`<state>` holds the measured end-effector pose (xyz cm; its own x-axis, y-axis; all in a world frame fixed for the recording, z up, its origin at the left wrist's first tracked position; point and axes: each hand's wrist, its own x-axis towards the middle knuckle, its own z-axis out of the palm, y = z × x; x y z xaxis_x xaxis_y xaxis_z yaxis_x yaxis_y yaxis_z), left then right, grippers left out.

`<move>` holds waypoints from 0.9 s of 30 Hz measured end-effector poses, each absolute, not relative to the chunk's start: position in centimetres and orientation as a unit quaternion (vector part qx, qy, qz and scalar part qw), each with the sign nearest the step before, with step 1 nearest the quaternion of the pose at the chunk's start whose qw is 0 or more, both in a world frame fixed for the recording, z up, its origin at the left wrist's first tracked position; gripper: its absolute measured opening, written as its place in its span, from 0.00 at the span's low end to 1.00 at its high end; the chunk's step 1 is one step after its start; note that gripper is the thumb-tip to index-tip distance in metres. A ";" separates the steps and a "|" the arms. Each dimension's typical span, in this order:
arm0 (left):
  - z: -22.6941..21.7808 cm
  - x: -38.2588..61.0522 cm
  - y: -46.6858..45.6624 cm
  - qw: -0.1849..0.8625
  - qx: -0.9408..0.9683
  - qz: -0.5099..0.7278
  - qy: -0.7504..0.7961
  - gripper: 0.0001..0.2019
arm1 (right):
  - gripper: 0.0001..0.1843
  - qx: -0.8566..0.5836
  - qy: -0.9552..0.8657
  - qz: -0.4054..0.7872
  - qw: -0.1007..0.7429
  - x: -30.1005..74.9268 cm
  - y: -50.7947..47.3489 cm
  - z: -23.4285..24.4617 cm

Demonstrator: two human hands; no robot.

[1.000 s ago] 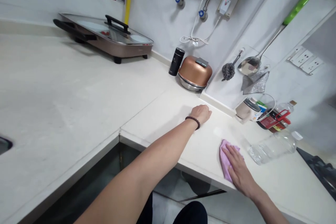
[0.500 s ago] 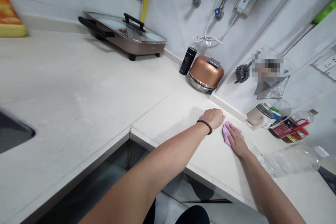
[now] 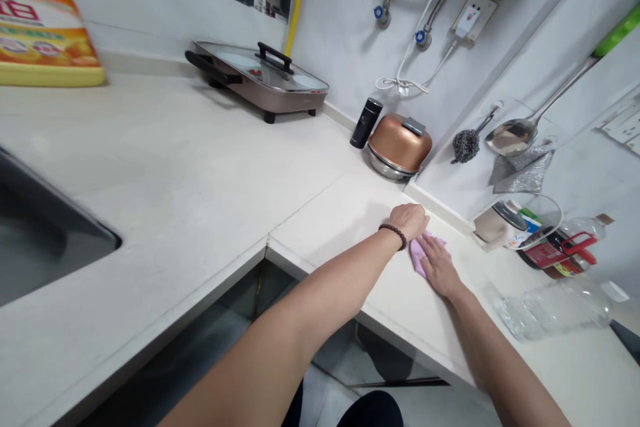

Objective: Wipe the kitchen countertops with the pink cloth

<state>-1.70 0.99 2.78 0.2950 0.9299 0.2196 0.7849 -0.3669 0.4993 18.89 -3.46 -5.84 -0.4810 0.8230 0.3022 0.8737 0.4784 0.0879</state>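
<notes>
A pink cloth [image 3: 419, 257] lies on the white countertop [image 3: 220, 167]. My right hand [image 3: 440, 265] presses it down, its fingers stretched across the cloth and holding it to the surface. Just left of the cloth, my left hand [image 3: 409, 219] rests on the counter with its fingers curled in; a dark braided bracelet is on its wrist. Whether anything is inside those fingers is hidden. Behind the left hand, against the wall, stands a copper-coloured lidded pot [image 3: 401, 143] with a silver rim below, next to a black flask [image 3: 367, 123].
An electric pan [image 3: 265, 80] with a glass lid stands at the back. A yellow jug [image 3: 45, 27] is far left, above a dark sink edge [image 3: 60, 227]. To the right lie a clear plastic bottle [image 3: 555, 307] and sauce bottles [image 3: 555, 247]. A ladle [image 3: 515, 135] and a scrubber [image 3: 466, 145] hang on the wall.
My right hand has slid the pink cloth left, closer to my left hand. The left hand has barely moved. The view has turned left, so more of the yellow jug and sink shows.
</notes>
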 end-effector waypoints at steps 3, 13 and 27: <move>3.0 -2.1 1.0 0.156 0.784 0.240 0.551 0.20 | 0.29 -0.458 -0.880 -0.065 0.107 18.5 -8.0 -5.9; 2.8 -1.7 0.7 0.168 0.784 0.243 0.546 0.21 | 0.30 -0.421 -0.904 -0.005 0.071 18.1 -14.2 -4.8; 2.7 -1.9 0.9 0.099 0.729 0.319 0.598 0.30 | 0.22 -0.490 -0.858 -0.079 0.135 14.2 3.5 -3.3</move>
